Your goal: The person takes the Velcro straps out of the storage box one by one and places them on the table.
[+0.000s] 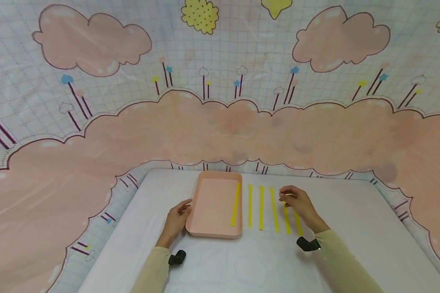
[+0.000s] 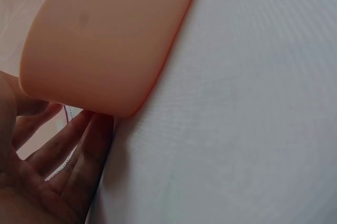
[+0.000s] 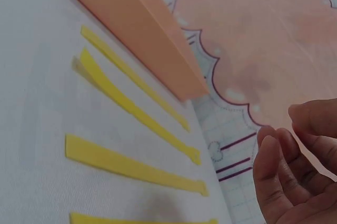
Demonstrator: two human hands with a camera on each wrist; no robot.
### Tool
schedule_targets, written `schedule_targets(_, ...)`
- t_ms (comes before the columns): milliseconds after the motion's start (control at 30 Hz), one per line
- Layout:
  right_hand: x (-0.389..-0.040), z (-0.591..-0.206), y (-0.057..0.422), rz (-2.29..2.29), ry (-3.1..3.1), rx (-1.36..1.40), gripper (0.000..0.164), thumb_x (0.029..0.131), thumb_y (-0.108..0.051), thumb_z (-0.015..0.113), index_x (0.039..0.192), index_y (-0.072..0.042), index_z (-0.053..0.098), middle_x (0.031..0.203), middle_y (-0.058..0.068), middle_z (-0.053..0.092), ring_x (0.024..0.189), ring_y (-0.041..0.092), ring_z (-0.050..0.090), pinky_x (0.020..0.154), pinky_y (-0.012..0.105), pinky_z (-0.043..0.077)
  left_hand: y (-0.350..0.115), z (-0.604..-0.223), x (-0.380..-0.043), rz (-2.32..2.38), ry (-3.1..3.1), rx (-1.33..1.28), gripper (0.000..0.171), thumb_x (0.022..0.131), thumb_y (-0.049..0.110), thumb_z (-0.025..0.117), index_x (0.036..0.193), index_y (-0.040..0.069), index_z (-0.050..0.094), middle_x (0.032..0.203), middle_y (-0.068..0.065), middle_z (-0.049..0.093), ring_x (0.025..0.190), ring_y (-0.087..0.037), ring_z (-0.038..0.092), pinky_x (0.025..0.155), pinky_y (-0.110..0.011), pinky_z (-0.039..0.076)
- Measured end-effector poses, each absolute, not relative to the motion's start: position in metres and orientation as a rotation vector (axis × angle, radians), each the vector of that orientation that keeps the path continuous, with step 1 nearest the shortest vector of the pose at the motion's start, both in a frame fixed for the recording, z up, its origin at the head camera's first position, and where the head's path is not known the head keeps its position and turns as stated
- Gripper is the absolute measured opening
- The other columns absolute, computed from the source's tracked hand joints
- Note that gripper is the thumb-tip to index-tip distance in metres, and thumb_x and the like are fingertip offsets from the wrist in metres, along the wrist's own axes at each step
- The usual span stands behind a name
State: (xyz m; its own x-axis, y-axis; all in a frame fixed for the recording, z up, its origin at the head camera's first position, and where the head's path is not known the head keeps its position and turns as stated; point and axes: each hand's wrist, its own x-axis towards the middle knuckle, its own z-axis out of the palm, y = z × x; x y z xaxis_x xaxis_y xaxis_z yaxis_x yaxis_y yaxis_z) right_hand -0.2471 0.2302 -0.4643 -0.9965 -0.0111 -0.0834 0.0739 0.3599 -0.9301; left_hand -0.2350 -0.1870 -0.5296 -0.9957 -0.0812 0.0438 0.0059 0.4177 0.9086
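A shallow pink tray (image 1: 212,207) lies on the white table. Inside it, along the right wall, is one flat yellow strip (image 1: 236,204). Several more yellow strips (image 1: 261,208) lie in a row to the tray's right, each long and narrow; in the right wrist view some show a small shaped end. My left hand (image 1: 176,220) touches the tray's left outer side with loosely bent fingers (image 2: 95,145). My right hand (image 1: 300,204) hovers over the rightmost strips and partly hides them. Its thumb and fingers (image 3: 268,161) are bent, with a gap between them and nothing visibly held.
The white table (image 1: 242,264) extends in front of the tray and to both sides. Behind it hangs a patterned cloth (image 1: 223,134) with pink clouds. A dark wrist camera (image 1: 308,244) sits on the right wrist, another camera (image 1: 177,257) on the left.
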Motion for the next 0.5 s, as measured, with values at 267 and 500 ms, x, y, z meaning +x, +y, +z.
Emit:
schedule_targets(267, -0.247, -0.467, 0.218, -1.761, 2.525, 0.007, 0.032, 0.098, -0.016, 0.060, 0.123, 0.003, 0.057, 0.118, 0.019, 0.062, 0.096, 0.022, 0.065, 0.074, 0.023, 0.054, -0.187, -0.529, -0.235, -1.662, -2.583, 0.096, 0.037, 0.098, 0.013, 0.059, 0.135, 0.011, 0.060, 0.122, -0.019, 0.067, 0.112, -0.032, 0.064, 0.095, -0.044, 0.052)
schedule_targets(500, -0.246, -0.473, 0.206, -1.794, 2.462, -0.032, 0.034, 0.096, -0.015, 0.062, 0.125, 0.003, 0.056, 0.119, 0.020, 0.062, 0.092, 0.017, 0.066, 0.073, 0.025, 0.055, -0.186, -0.530, -0.235, -1.663, -2.583, 0.110, 0.036, 0.098, 0.012, 0.059, 0.134, 0.011, 0.060, 0.122, -0.018, 0.067, 0.111, -0.030, 0.065, 0.094, -0.042, 0.052)
